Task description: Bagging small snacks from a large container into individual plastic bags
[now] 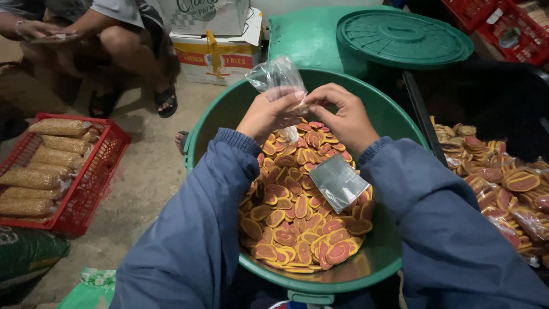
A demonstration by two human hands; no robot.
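While both hands meet above the green tub (229, 109), the left hand (269, 111) and right hand (343, 114) pinch a clear plastic bag (277, 77) between fingertips. Directly beneath that pinch lie red-and-yellow crackers (297, 223), with a flat stack of bags (338, 182) resting on them.
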